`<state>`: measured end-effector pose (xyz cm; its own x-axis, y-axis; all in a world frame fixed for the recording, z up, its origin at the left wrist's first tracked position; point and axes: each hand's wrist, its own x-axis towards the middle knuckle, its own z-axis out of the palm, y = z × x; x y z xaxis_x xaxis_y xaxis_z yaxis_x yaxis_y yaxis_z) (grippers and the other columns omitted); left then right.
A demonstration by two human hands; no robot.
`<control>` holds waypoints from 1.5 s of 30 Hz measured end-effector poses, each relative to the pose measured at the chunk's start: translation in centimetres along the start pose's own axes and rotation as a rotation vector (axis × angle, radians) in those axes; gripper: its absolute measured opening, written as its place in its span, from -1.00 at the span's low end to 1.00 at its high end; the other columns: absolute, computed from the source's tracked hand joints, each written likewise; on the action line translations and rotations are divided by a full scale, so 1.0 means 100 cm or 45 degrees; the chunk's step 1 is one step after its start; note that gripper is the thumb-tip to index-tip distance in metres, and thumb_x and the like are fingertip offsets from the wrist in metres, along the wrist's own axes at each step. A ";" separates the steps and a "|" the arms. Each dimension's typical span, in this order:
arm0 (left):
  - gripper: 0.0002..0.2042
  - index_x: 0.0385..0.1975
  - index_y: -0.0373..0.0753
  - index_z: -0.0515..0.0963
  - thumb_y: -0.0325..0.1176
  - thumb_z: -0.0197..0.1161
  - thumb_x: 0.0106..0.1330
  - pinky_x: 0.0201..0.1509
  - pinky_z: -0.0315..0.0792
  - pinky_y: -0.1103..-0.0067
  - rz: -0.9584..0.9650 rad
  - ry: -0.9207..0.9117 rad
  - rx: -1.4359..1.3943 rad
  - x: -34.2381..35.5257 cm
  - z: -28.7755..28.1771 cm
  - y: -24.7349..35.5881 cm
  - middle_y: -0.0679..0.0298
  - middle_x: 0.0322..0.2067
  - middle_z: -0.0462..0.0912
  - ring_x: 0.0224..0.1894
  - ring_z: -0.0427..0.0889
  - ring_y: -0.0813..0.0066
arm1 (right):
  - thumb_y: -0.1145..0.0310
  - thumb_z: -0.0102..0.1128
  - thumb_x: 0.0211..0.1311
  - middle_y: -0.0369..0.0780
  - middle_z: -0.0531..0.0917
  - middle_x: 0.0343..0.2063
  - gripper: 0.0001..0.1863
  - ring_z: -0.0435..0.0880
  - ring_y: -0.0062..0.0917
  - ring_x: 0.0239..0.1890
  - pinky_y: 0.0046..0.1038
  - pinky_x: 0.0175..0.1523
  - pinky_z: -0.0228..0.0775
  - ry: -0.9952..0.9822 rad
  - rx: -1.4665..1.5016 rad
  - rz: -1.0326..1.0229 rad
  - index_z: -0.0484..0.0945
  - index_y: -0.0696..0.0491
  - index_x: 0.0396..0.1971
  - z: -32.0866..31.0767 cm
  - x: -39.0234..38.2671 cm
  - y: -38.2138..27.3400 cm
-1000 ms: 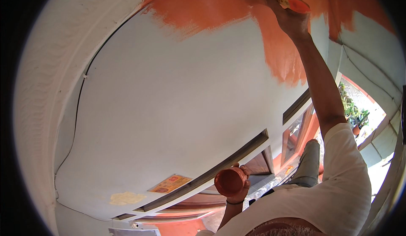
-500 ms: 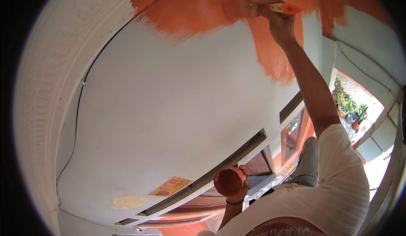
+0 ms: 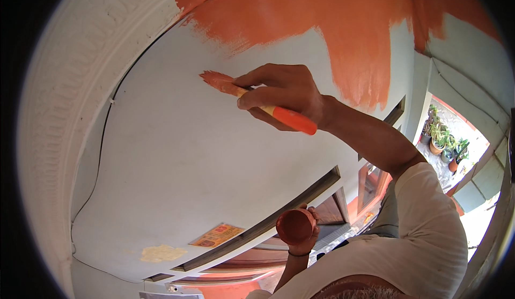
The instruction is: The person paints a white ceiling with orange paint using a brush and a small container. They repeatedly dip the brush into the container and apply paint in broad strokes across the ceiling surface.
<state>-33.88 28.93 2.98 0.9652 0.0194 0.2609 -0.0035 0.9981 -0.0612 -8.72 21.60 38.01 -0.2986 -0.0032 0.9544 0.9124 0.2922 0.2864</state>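
Note:
My right hand (image 3: 284,92) is raised in front of a pale grey wall (image 3: 214,154) and grips a paintbrush (image 3: 292,119) with an orange handle. Its paint-loaded bristles (image 3: 217,80) point left, close to the bare wall just below the orange painted area (image 3: 322,15). Whether the bristles touch the wall I cannot tell. Lower down, my left hand (image 3: 306,242) holds a small round cup (image 3: 294,226) coated in orange-brown paint, with its opening facing the camera.
An ornate white moulding (image 3: 70,84) curves along the left. A thin cable (image 3: 102,138) runs down the wall. An orange sticker (image 3: 217,235) and a yellowish patch (image 3: 161,253) sit above a dark door frame (image 3: 300,197). Potted plants (image 3: 442,141) stand outside at right.
My right hand has come down from the orange area at the top and moved left, bringing the brush to the unpainted wall. The cup in my left hand stays put.

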 end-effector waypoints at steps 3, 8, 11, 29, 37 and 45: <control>-0.20 0.48 -0.24 0.30 0.19 0.32 0.42 0.27 0.61 0.07 -0.017 -0.045 0.005 0.007 0.004 -0.004 0.03 0.36 0.39 0.41 0.40 0.03 | 0.63 0.31 0.28 -0.26 0.70 -0.35 -0.83 0.72 -0.42 -0.32 -0.46 -0.24 0.59 0.319 0.240 0.443 0.68 -0.01 -0.28 -0.029 0.006 0.046; -0.19 0.48 -0.25 0.30 0.20 0.31 0.43 0.25 0.63 0.07 0.036 -0.039 -0.014 -0.007 -0.011 -0.005 0.03 0.36 0.39 0.43 0.37 0.04 | 0.63 0.41 0.22 -0.09 0.76 -0.21 -0.85 0.76 -0.34 -0.28 -0.40 -0.16 0.61 0.431 -0.274 0.150 0.71 0.12 -0.24 -0.101 0.031 0.083; -0.21 0.47 -0.26 0.32 0.20 0.30 0.43 0.22 0.65 0.06 0.034 0.019 -0.061 -0.012 -0.012 -0.005 0.03 0.33 0.41 0.43 0.36 0.04 | 0.60 0.45 0.16 -0.15 0.77 -0.21 -0.84 0.77 -0.36 -0.25 -0.40 -0.16 0.64 0.234 -0.597 -0.239 0.71 0.07 -0.27 -0.090 0.039 0.074; -0.22 0.47 -0.27 0.28 0.20 0.26 0.46 0.29 0.60 -0.03 -0.039 -0.070 -0.127 0.013 -0.007 -0.015 0.01 0.38 0.33 0.45 0.35 0.01 | 0.66 0.47 0.15 -0.18 0.74 -0.18 -0.77 0.74 -0.46 -0.25 -0.54 -0.20 0.59 0.319 0.192 0.407 0.73 0.06 -0.22 -0.089 0.022 0.101; -0.21 0.47 -0.29 0.27 0.21 0.24 0.47 0.25 0.62 -0.04 0.035 -0.006 -0.133 -0.001 -0.010 -0.013 -0.01 0.33 0.39 0.43 0.37 0.00 | 0.46 0.48 -0.25 -0.28 0.65 -0.18 -0.66 0.69 -0.50 -0.31 -0.47 -0.25 0.63 -0.207 -0.709 -0.304 0.62 -0.09 -0.35 0.006 -0.010 0.025; -0.22 0.46 -0.32 0.29 0.21 0.19 0.48 0.21 0.67 0.00 0.044 -0.029 -0.072 0.010 -0.003 -0.015 -0.04 0.30 0.42 0.38 0.41 -0.04 | 0.61 0.44 0.23 -0.20 0.77 -0.14 -0.83 0.79 -0.37 -0.17 -0.49 -0.04 0.66 -0.079 0.357 0.559 0.72 0.04 -0.23 -0.035 0.035 0.062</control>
<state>-32.80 27.39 3.02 0.9584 0.0561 0.2797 -0.0216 0.9919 -0.1250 -3.09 20.11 43.42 0.0712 0.2314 0.9703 0.8478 0.4984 -0.1811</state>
